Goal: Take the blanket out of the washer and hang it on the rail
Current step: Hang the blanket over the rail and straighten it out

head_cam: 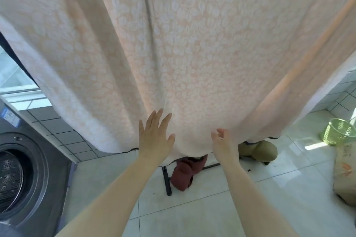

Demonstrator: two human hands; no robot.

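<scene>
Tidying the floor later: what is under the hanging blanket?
Below the blanket's hem show a dark red bundle, a tan bundle and a black stand leg on the tiled floor. The blanket hides whatever stands further up.

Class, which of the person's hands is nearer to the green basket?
Right. The right hand is at the blanket's lower edge, on the side of the green basket. The left hand lies flat on the blanket, farther from it.
</scene>
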